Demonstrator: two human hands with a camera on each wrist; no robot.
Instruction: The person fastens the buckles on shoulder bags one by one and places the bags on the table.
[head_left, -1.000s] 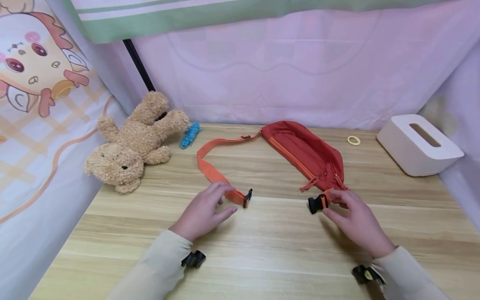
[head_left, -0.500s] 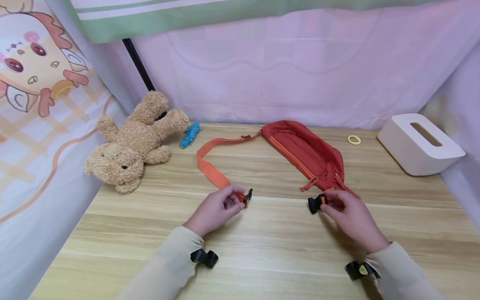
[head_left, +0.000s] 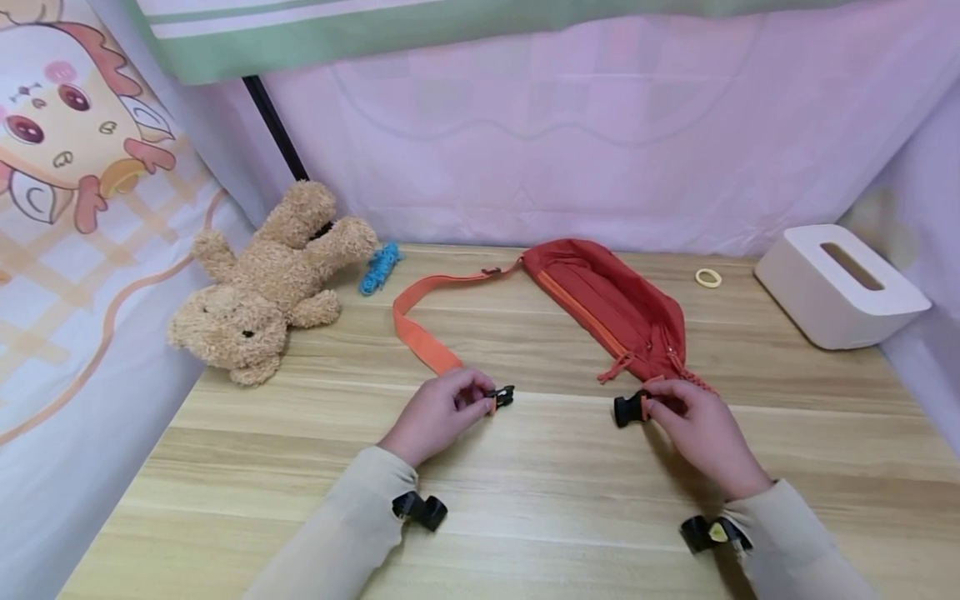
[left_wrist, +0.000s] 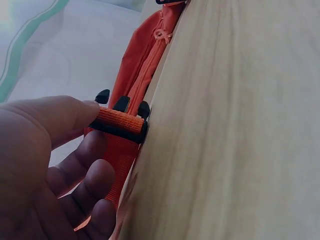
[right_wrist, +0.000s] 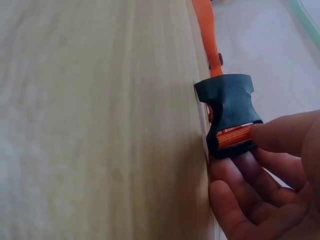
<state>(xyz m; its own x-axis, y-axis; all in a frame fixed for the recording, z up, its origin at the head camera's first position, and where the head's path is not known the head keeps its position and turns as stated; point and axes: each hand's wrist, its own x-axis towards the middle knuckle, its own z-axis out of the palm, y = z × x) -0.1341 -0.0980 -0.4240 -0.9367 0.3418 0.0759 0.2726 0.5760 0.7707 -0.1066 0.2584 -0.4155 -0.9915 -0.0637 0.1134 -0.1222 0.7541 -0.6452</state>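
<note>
We see the red waist bag lying on the wooden desk, toward the back edge and a little right of the middle, and its orange strap runs in a loop to the left and then comes forward. The left hand pinches the end of this strap between thumb and fingers, just behind the pronged buckle half; in the left wrist view the thumb presses on the orange webbing where it wraps the black buckle bar, and the prongs point away from the hand. The right hand pinches the socket buckle half at the near end of the bag, and in the right wrist view its fingertips hold the part where a short orange webbing passes through the black piece. The two buckle halves face each other but are well apart, with bare desk between them. At the back left corner of the desk a brown teddy bear lies, with a blue scrunchie just beside its paw. Near the back edge on the right we see a small yellow ring, and a white tissue box stands at the right edge.
</note>
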